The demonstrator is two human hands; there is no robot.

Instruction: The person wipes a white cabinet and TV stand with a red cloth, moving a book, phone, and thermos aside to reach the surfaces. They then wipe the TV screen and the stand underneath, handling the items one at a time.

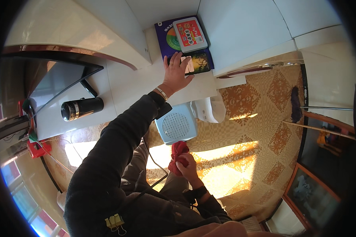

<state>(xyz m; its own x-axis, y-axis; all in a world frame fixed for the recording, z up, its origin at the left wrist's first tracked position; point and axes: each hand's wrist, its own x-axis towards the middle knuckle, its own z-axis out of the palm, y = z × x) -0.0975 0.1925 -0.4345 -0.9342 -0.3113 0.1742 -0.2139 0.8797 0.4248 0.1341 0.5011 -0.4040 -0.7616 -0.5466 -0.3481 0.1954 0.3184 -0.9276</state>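
Note:
My left hand (pixel 177 72) reaches forward over the white shelf (pixel 130 86), its fingers apart on the lower left part of a stack of flat boxes or books. A dark one with a yellow-green picture (pixel 202 61) lies by the fingertips. Above it, a red and white flat case (pixel 190 35) rests on a purple box or book (pixel 163 38). Lower down, near my legs, my right hand (pixel 187 166) is closed on a bunched red cloth (pixel 178 146).
A black flask (pixel 82 108) lies on the shelf beside a screen (pixel 62 80). Below the shelf stand a light blue plastic stool (pixel 176 124) and a white bag (pixel 210 109). Thin rods (pixel 323 129) and a glass-fronted wooden frame (pixel 311 186) are at the right.

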